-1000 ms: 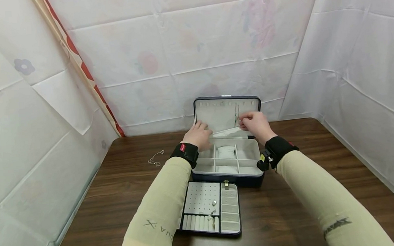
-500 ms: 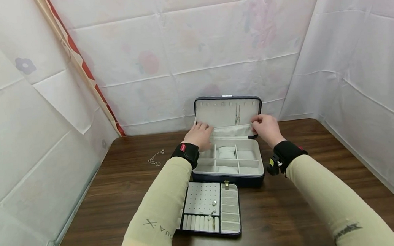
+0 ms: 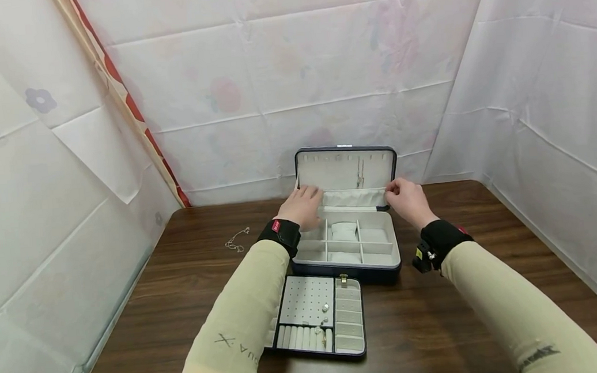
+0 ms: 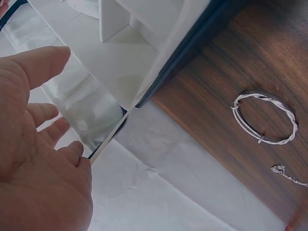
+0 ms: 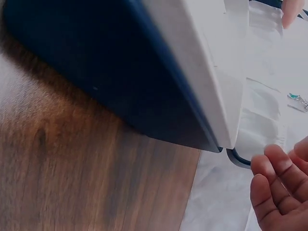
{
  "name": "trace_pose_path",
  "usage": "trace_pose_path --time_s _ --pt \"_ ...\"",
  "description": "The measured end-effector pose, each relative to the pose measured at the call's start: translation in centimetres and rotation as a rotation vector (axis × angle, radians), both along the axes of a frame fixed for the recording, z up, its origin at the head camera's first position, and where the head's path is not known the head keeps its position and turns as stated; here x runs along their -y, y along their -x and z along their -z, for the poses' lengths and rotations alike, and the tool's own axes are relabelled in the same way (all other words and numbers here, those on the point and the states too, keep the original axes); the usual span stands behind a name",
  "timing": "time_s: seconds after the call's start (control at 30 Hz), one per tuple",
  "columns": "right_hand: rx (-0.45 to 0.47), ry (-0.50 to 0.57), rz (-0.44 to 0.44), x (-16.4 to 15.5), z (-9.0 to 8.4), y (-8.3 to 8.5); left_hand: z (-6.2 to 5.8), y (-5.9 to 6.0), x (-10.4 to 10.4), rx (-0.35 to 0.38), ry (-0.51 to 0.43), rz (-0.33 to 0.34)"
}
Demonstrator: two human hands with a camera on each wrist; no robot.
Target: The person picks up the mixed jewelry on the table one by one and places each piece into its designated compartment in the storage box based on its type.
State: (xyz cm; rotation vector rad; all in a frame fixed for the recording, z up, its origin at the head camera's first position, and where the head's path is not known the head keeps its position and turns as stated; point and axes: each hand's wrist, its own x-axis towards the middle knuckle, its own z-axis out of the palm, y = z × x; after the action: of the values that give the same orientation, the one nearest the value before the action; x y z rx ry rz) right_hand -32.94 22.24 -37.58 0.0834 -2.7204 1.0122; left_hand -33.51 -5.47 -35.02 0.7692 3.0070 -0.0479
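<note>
A navy jewelry box [image 3: 369,274] stands with its lid [image 3: 325,170] raised. Across the lid's lower part runs a satin lid pocket [image 3: 353,197]. My left hand [image 3: 304,207] is at the pocket's left end, fingers spread and slightly bent in the left wrist view. At the opposite end, my right hand [image 3: 408,200] pinches at the pocket's upper corner. Its fingers [image 5: 284,171] are curled beside the satin in the right wrist view; the thumb is largely hidden. Thin necklaces [image 3: 360,173] hang inside the lid, and a green-stoned pendant [image 5: 297,101] shows close up.
In front of the box lies a jewelry tray [image 3: 352,353] with ring rolls, a pegboard and small compartments. White cushions [image 3: 344,231] sit in the box's compartments. A twisted silver bangle [image 4: 264,118] and a chain [image 4: 291,178] lie on the wooden table [image 3: 197,297], left of the box.
My right hand has moved right and slightly down from beside the necklaces to the pocket's right corner. The pocket, slanted and crumpled before, now spans the lid straighter. The left hand stays put.
</note>
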Motion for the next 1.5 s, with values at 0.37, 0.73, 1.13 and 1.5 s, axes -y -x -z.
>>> trace_pose_path --time_s 0.37,0.73,1.13,1.5 --pt "-0.006 -0.050 -0.039 -0.6 0.7 -0.9 -0.4 -0.4 0.8 -0.009 -0.044 0.066" --pt "0.136 -0.072 -0.068 -1.0 1.6 -1.7 -0.6 -1.0 2.7 -0.043 -0.102 0.099" --pt "0.283 -0.032 -0.121 -1.5 2.7 -2.2 -0.7 -1.8 5.1 -0.051 -0.174 0.105" --pt "0.321 -0.009 -0.133 -1.3 2.8 -2.6 0.1 -2.0 7.8 -0.067 -0.182 0.011"
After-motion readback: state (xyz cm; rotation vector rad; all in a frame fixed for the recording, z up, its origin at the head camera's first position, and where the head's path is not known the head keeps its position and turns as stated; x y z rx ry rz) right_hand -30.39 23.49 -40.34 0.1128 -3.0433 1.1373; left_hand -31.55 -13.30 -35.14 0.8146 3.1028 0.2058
